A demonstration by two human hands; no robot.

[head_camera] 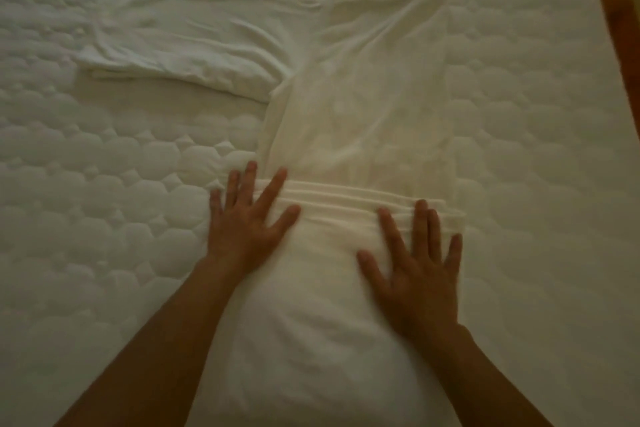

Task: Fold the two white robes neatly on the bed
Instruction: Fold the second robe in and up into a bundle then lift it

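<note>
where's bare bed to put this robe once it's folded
Bare quilted bed lies left of the left hand, below the spread sleeve, and a wide patch right of the robe and right hand. The middle is crowded: both hands press flat on the robe's folded end.

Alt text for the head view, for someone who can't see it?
Both hands press flat, fingers spread, on the folded near end of a white robe on a quilted bed: left hand at its left edge, right hand near its right. The rest stretches away, one sleeve out to the left.
</note>
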